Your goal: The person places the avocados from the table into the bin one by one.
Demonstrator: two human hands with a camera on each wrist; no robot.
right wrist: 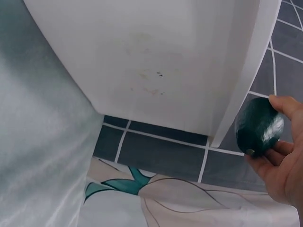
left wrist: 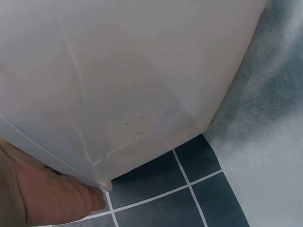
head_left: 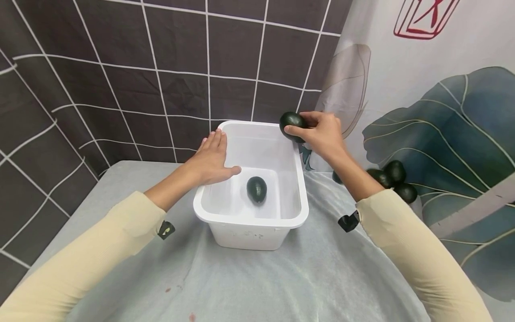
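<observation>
My right hand (head_left: 323, 134) pinches a dark green avocado (head_left: 291, 125) between thumb and fingers, at the far right corner of a white plastic tub (head_left: 251, 220). In the right wrist view this avocado (right wrist: 259, 125) shows a glossy skin beside the tub's rim. A second dark avocado (head_left: 256, 189) lies on the tub's floor. My left hand (head_left: 211, 163) rests on the tub's left rim, its fingers straight and the thumb over the inside. From the left wrist view, the left hand (left wrist: 52, 196) lies against the rim, beside the tub's outer wall (left wrist: 142, 94).
Several more dark avocados (head_left: 395, 171) sit to the right, partly hidden behind my right forearm. A pale grey-green cloth (head_left: 169, 277) covers the table. Dark tile-patterned fabric (head_left: 177, 53) hangs behind the tub, and a leaf-printed curtain (head_left: 442, 120) hangs at the right.
</observation>
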